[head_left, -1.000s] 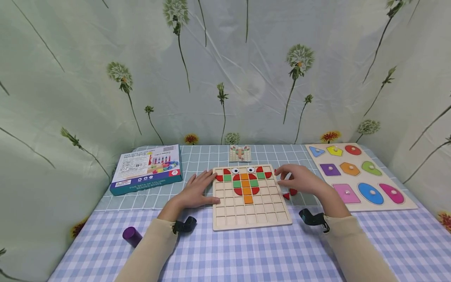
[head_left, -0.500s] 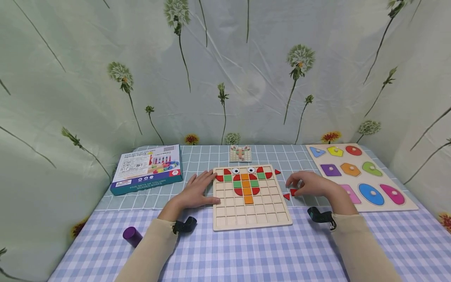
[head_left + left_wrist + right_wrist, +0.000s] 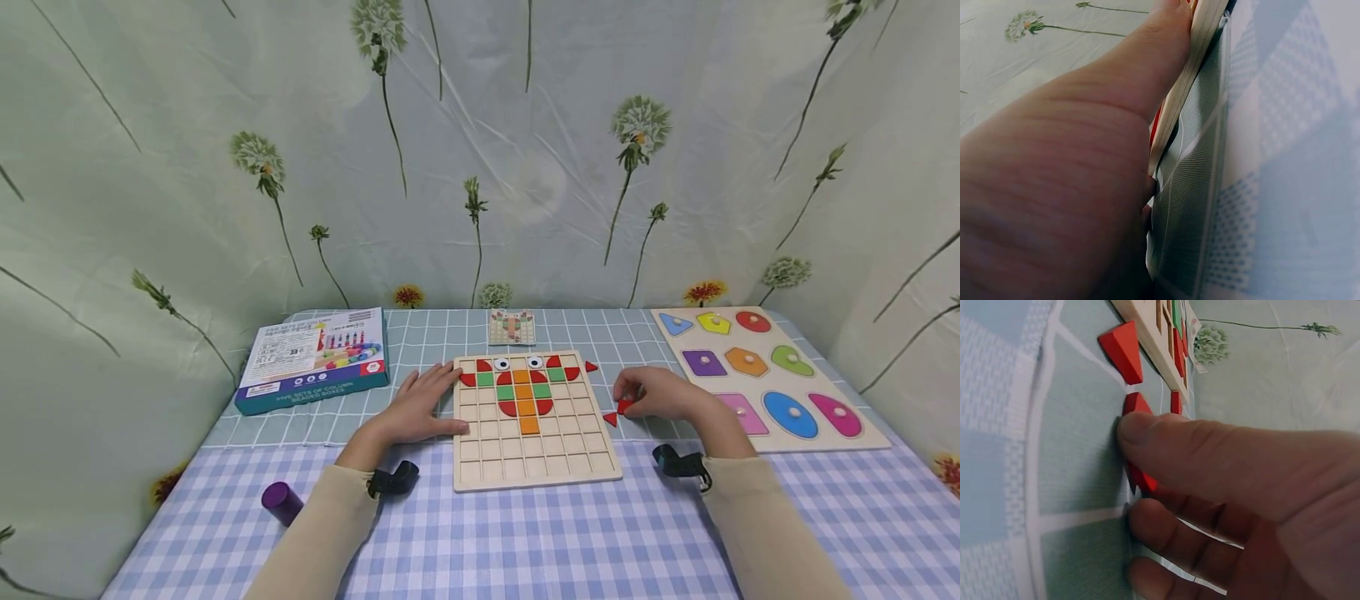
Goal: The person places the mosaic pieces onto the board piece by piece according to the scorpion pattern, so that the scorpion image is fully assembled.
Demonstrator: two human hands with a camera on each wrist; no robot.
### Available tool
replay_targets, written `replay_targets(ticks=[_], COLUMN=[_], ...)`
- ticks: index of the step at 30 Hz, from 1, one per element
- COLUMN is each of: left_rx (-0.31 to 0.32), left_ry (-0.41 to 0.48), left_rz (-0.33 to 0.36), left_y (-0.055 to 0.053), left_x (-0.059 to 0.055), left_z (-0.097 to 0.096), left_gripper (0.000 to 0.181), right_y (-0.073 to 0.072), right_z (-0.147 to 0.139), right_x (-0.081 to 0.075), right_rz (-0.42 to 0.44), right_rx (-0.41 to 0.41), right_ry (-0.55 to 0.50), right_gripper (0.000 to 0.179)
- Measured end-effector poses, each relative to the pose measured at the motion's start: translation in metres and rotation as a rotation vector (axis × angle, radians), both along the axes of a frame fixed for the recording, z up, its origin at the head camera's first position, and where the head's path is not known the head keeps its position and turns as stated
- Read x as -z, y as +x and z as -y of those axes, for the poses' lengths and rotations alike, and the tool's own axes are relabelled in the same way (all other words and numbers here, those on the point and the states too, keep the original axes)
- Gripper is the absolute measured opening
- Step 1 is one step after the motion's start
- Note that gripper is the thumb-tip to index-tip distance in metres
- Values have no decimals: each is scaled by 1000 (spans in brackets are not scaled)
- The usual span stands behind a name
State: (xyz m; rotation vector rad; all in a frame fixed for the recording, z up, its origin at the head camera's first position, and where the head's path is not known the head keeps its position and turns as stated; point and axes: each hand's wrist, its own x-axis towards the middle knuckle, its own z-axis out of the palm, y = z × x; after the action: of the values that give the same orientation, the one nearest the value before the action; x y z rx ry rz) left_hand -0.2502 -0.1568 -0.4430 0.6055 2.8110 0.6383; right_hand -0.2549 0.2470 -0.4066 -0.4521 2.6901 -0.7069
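My left hand (image 3: 420, 408) rests flat on the left edge of a wooden grid board (image 3: 480, 467), its thumb along the near side. In the left wrist view, the hand (image 3: 1079, 144) lies against the board's side (image 3: 1188, 81). Red, green and orange pieces and two eye pieces form a figure on the board. Right of it, my right hand (image 3: 660, 393) pinches a red wooden piece (image 3: 623, 407) at the tablecloth. In the right wrist view, the thumb covers the middle of that piece (image 3: 1137, 403). Beside it lies a red triangle (image 3: 611, 419); another red triangle (image 3: 591, 367) lies farther back.
A small pattern card (image 3: 512, 327) stands behind the board. At the left lie a teal-edged box (image 3: 311, 362) and a purple cylinder (image 3: 281, 503). A knobbed shape puzzle (image 3: 720, 392) lies at the right, close to the right forearm. A floral curtain (image 3: 555, 167) hangs behind.
My right hand has moved from the board's upper right edge down and right to the red pieces, leaving a red triangle in sight by the corner. The left hand has not moved.
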Motion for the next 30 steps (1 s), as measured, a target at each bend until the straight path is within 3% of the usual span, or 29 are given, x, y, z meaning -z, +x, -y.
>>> replay_targets(ticks=[14,20,26,30], left_rx=[5,4,1,4], left_ry=[-5,-1,-10,-4], left_rz=[-4,-8,-8,-17], left_y=[0,0,1,1], left_x=[2,1,2,1], left_z=[0,1,1,1], left_gripper=[100,100,100,99], right_y=[-4,-1,1,2], right_z=[0,7,19,28], right_x=[-3,-7,-8,-7], right_rz=[-137,-150,-172,-131], right_rx=[9,4,-27,-16], right_ry=[-41,-66,-77,-90], right_gripper=[5,19,22,23])
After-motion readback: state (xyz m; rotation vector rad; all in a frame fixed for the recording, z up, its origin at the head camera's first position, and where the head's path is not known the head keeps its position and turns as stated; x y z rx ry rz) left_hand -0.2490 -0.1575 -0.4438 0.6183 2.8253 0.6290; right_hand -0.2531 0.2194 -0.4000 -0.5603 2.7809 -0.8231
